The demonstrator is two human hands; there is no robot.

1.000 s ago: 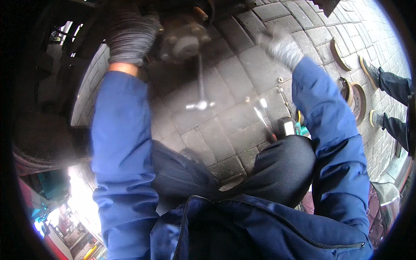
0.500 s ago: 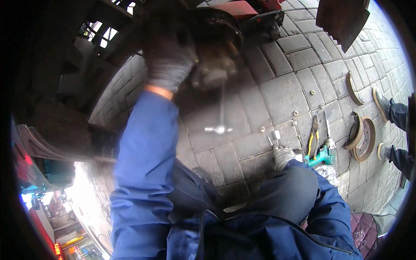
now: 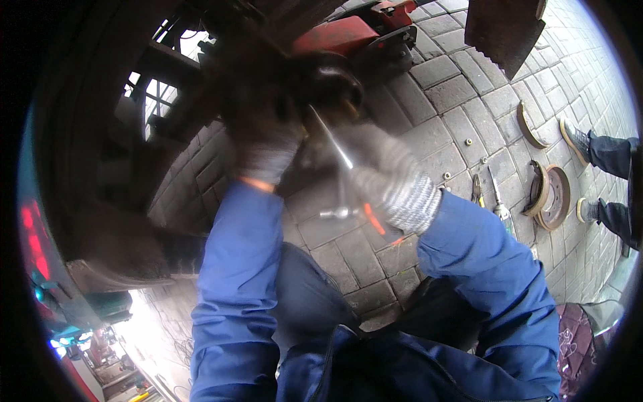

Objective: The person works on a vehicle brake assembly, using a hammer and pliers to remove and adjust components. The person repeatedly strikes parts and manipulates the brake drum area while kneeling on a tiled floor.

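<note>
My right hand (image 3: 395, 174), in a grey knitted glove and blurred by motion, is closed around a screwdriver (image 3: 331, 137). Its bright shank points up and left to the dark round hub (image 3: 328, 77) under the vehicle, and part of an orange handle shows below the hand. My left hand (image 3: 264, 137), also gloved, reaches up against the left side of the hub; its fingers are lost in shadow and blur. A metal T-bar tool (image 3: 338, 213) hangs below the hub, partly behind my right hand.
Dark vehicle parts fill the upper left. A red jack (image 3: 341, 37) stands beyond the hub. On the paving at right lie several nuts, pliers (image 3: 477, 191), a curved brake shoe (image 3: 531, 126) and a round drum-like part (image 3: 557, 201). Another person's shoes (image 3: 575, 141) stand at far right.
My right hand has come up from the ground at right to the hub, bringing the screwdriver. My left hand stays at the hub, and the view has shifted slightly.
</note>
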